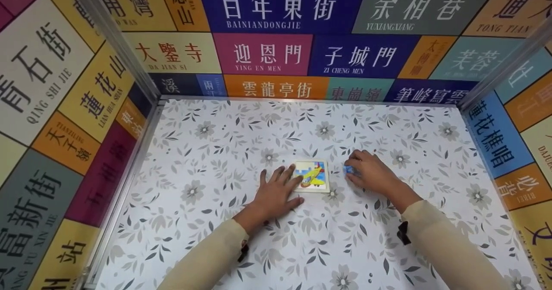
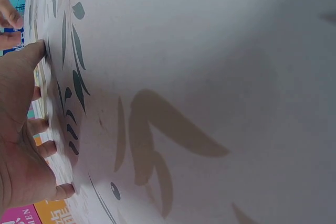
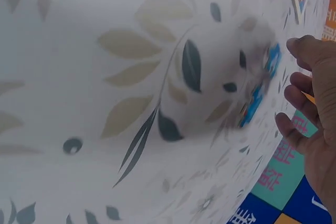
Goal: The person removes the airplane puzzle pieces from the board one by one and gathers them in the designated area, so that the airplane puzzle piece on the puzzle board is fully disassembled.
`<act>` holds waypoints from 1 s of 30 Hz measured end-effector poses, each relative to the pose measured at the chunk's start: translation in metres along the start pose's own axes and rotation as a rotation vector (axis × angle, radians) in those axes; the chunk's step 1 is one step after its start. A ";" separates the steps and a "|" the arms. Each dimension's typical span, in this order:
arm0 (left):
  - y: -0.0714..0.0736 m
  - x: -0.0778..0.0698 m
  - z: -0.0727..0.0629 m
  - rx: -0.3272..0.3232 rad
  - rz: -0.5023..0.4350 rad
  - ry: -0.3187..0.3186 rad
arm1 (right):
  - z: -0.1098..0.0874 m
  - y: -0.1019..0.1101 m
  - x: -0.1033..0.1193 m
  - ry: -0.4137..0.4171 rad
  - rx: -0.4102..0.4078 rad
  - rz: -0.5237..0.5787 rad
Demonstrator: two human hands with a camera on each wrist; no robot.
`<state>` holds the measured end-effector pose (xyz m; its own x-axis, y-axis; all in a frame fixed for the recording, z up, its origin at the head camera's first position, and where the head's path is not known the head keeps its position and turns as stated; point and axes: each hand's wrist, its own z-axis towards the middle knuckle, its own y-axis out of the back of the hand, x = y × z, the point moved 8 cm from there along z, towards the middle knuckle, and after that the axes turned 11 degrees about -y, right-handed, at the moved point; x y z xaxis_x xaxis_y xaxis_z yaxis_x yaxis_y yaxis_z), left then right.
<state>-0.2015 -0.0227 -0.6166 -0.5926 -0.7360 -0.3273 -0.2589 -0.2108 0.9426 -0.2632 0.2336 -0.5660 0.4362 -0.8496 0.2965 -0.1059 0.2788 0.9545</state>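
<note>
A small square jigsaw puzzle (image 1: pixel 318 178) lies on the table, showing a yellow airplane on blue sky with a plain pale patch at its upper left. My left hand (image 1: pixel 276 193) rests flat with fingers spread, its fingertips over the puzzle's left edge. To the right, my right hand (image 1: pixel 370 172) hovers with bent fingers around loose blue puzzle pieces (image 3: pixel 256 100). In the right wrist view the pieces lie on the tabletop close by the thumb (image 3: pixel 302 48), with a gap between thumb and fingers. From the head, those fingers partly hide the pieces.
The table (image 1: pixel 207 247) has a white cover with grey leaves and flowers. Colourful panels (image 1: pixel 263 55) with street names stand behind it and on both sides, joined by metal frame bars (image 1: pixel 129 44).
</note>
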 end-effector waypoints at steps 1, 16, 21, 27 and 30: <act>0.000 0.000 0.000 -0.002 0.001 -0.001 | 0.002 -0.002 0.002 -0.003 0.009 -0.001; -0.001 0.000 0.001 0.005 0.011 0.013 | 0.020 -0.018 0.043 0.069 0.023 0.018; -0.001 0.001 0.002 0.009 0.019 0.017 | 0.026 -0.025 0.049 0.045 0.067 -0.003; -0.001 0.001 0.001 0.010 0.037 0.022 | 0.035 -0.031 0.052 0.004 0.104 -0.015; -0.001 0.000 0.001 0.009 0.036 0.023 | 0.038 -0.035 0.052 -0.038 0.129 -0.020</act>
<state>-0.2025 -0.0220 -0.6175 -0.5842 -0.7574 -0.2917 -0.2451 -0.1781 0.9530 -0.2711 0.1628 -0.5829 0.4057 -0.8712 0.2765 -0.2128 0.2041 0.9555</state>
